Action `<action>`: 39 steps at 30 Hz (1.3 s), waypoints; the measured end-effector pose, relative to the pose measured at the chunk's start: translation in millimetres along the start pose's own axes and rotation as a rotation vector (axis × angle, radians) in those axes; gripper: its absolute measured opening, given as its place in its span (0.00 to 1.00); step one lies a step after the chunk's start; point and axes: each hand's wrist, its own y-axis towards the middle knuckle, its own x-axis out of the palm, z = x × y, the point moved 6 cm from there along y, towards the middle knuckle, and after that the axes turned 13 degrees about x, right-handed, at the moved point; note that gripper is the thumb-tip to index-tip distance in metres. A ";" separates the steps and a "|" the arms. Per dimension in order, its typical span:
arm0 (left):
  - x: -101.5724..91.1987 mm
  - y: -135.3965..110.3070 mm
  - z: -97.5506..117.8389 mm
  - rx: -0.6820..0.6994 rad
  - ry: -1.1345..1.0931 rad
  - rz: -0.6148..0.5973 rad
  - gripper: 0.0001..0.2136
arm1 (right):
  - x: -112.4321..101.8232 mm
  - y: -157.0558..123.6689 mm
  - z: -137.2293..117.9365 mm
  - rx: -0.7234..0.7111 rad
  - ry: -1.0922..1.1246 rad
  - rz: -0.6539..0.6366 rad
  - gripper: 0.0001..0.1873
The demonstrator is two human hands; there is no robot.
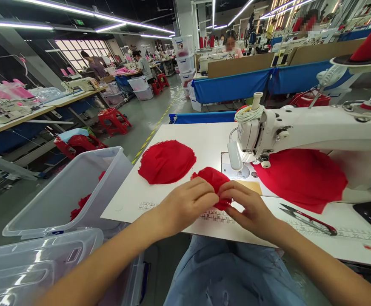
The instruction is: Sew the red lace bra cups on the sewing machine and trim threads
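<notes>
Sewing table: a pale work surface [209, 138] spans the middle, with a printed ruler scale [219, 217] along its near edge; the wearer sits against that edge, with blue clothing over the lap
Sewing machine: a white machine [319, 127] reaches in from the right, its head above the metal plate
Plastic bin: a clear open bin [45, 199] stands left of the table, with some red fabric inside
Red fabric under the machine arm: a broad, flat red piece [303, 178] lies right of the needle area, its front corner spreading toward the near edge
Red fabric on the left: a rounded, flat red pile [168, 161] lies on the table, beyond the left hand
Left hand: the left hand [188, 204] is mostly closed, fingers curled, pinching the red cloth from its left side
Right hand: the right hand [254, 206] is half open, a gap showing between thumb and forefinger, their tips grasping the cloth's right edge
Red cloth: a small, bunched red cloth [211, 177] is between both hands, in front of the machine's plate
Snips: a red-handled pair of snips [309, 219] lies on the table, right of the right hand
</notes>
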 end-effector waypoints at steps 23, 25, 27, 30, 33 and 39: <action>86.9 35.4 -72.6 -0.405 0.189 -0.353 0.17 | -0.4 -21.6 50.1 -0.017 -0.588 -0.136 0.14; 87.5 41.4 -76.6 -0.371 0.247 -0.320 0.17 | -3.4 -21.4 54.0 0.029 -0.618 -0.082 0.14; 87.9 45.8 -81.1 -0.373 0.268 -0.281 0.17 | -6.1 -21.8 57.4 0.071 -0.633 -0.049 0.15; 90.6 51.2 -84.4 -0.376 0.260 -0.286 0.16 | -8.2 -23.2 63.1 0.128 -0.651 -0.044 0.14; 92.5 56.6 -83.7 -0.364 0.268 -0.320 0.16 | -9.6 -24.1 67.7 0.175 -0.680 -0.046 0.12; 95.7 69.2 -91.9 -0.349 0.130 -0.237 0.14 | -12.1 -22.7 71.7 0.277 -0.767 -0.039 0.08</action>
